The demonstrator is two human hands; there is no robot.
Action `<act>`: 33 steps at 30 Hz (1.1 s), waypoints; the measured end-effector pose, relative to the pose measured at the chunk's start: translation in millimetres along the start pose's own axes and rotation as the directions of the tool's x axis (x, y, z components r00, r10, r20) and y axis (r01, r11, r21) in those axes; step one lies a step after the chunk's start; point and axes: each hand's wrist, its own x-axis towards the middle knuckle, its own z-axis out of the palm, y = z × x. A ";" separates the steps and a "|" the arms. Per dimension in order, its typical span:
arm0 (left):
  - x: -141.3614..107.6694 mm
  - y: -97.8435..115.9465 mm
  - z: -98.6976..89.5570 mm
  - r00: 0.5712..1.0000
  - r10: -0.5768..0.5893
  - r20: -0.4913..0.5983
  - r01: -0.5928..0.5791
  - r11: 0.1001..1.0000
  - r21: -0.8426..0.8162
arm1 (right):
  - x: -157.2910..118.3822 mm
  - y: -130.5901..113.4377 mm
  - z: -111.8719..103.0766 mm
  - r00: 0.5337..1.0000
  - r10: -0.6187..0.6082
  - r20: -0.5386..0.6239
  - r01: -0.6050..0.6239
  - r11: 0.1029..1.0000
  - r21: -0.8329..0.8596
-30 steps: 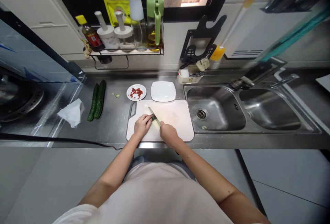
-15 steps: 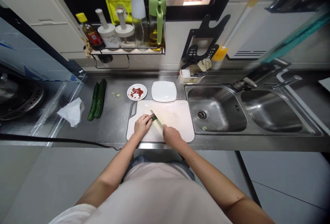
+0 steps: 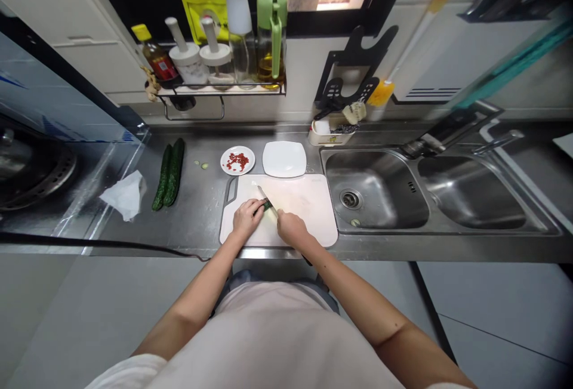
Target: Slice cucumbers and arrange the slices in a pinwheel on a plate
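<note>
On the white cutting board (image 3: pixel 308 210), my left hand (image 3: pixel 248 217) is closed on a short dark-green piece of cucumber (image 3: pixel 267 204), pressing it to the board. My right hand (image 3: pixel 293 229) grips the handle of a knife (image 3: pixel 267 198), whose blade slants away to the left and lies against the cucumber piece. The fingers of my left hand cover part of the piece. Two whole cucumbers (image 3: pixel 168 174) lie side by side on the counter at the left. Two small pale cucumber ends (image 3: pixel 205 166) rest to the right of them.
Behind the board stand a small white plate (image 3: pixel 244 169) of chopped red bits and a white square plate (image 3: pixel 284 159). A double steel sink (image 3: pixel 380 192) lies to the right. A crumpled white cloth (image 3: pixel 125 195) is at the left; a rack (image 3: pixel 224 92) of seasonings hangs above.
My right hand and the knife have moved a little forward and left, the tip now reaching farther over the board. My left hand stays on the cucumber piece.
</note>
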 end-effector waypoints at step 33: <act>5.9 0.3 -4.0 1.000 -0.019 0.017 0.019 1.000 -0.006 | 3.7 4.1 4.7 0.999 -0.007 0.034 0.007 1.000 0.002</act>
